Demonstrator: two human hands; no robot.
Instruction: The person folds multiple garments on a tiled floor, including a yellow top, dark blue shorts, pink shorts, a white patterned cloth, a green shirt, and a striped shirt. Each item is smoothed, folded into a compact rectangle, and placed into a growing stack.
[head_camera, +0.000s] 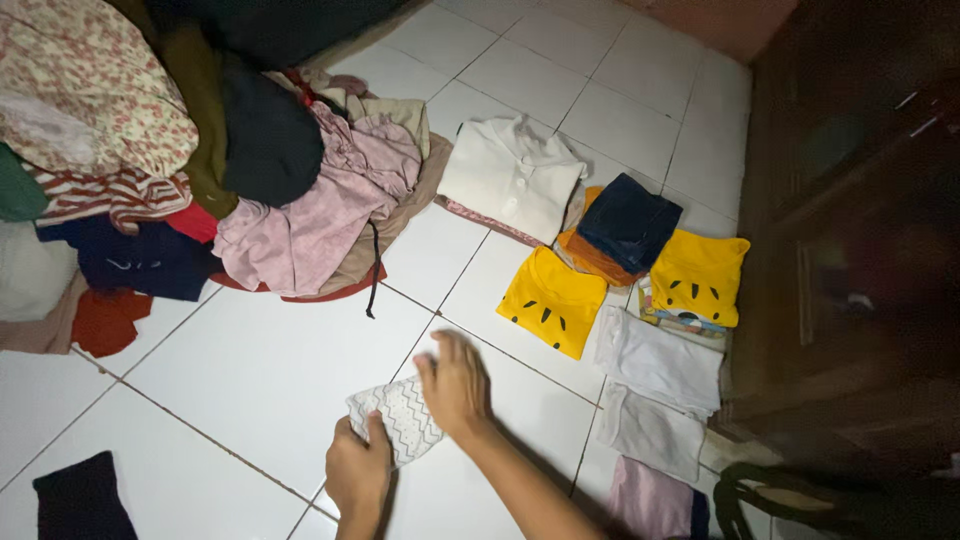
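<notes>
A small white cloth with a grey zigzag pattern (403, 415) lies folded on the white tiled floor (270, 370). My left hand (358, 470) grips its near left edge with closed fingers. My right hand (455, 385) rests flat on its right side, fingers spread and slightly blurred. Both forearms come in from the bottom edge.
A big heap of unfolded clothes (300, 210) fills the upper left. Folded pieces lie to the right: a white shirt (512, 175), a navy piece (628, 222), two yellow ones (553, 300), white ones (655, 360). A dark wooden cabinet (860, 250) stands at right. A dark cloth (85, 500) lies bottom left.
</notes>
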